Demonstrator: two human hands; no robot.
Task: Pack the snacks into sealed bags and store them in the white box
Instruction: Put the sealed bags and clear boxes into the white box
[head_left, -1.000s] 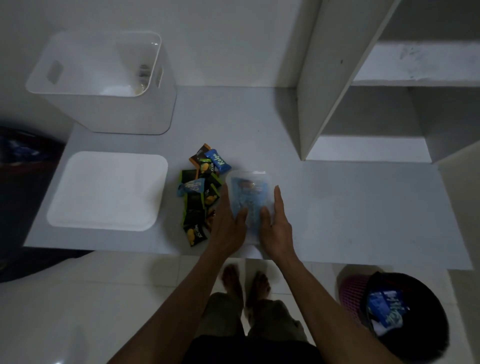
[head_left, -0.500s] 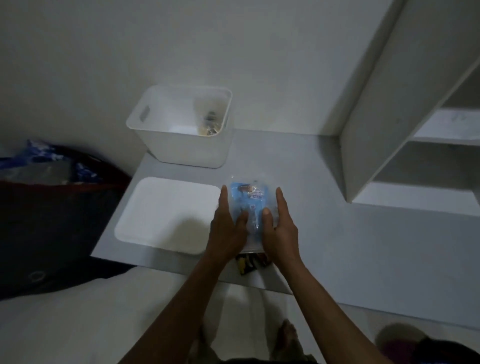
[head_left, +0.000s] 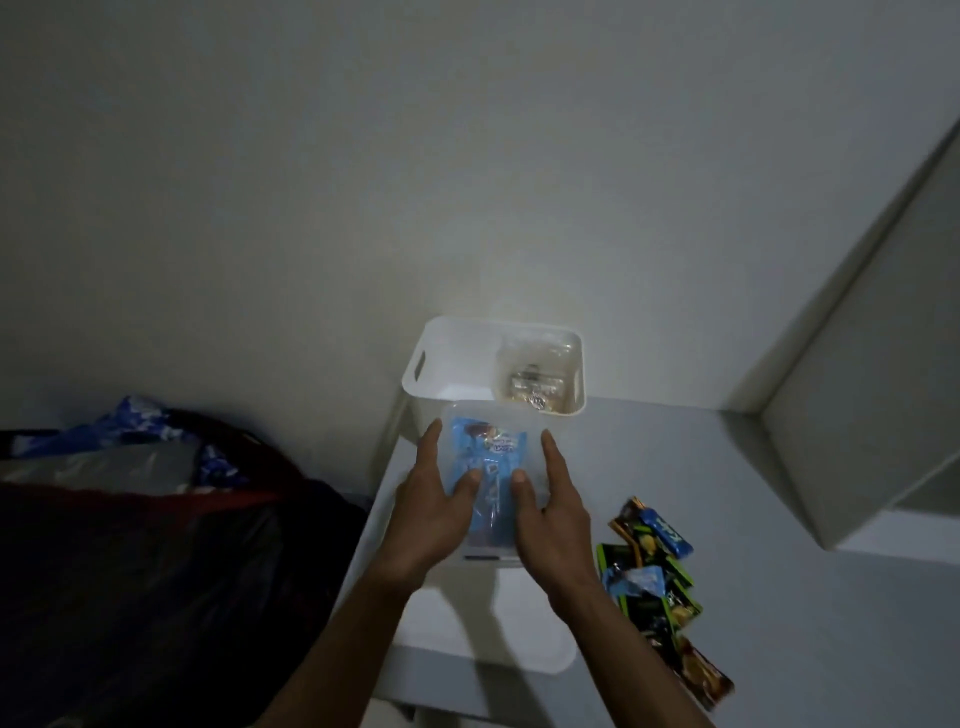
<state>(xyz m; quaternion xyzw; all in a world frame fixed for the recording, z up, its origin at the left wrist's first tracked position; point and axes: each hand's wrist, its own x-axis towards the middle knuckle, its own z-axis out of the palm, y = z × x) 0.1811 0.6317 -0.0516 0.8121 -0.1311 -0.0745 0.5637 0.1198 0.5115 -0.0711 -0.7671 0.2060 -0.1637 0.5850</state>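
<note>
A clear sealed bag with blue snack packets inside hangs in the air between both hands. My left hand holds its left edge and my right hand its right edge, thumbs pressed on the front. The bag is just in front of the open white box, which stands at the back of the table against the wall. Another clear bag of snacks leans in the box's right side. Several loose snack packets lie on the table to the right of my hands.
The box's white lid lies flat on the grey table under my forearms. A white shelf unit rises at the right. To the left of the table sits a dark bag with blue packaging on top.
Both hands lifted the bag from beside the loose snacks and carried it left and back, up to the white box. The view swung left and upward.
</note>
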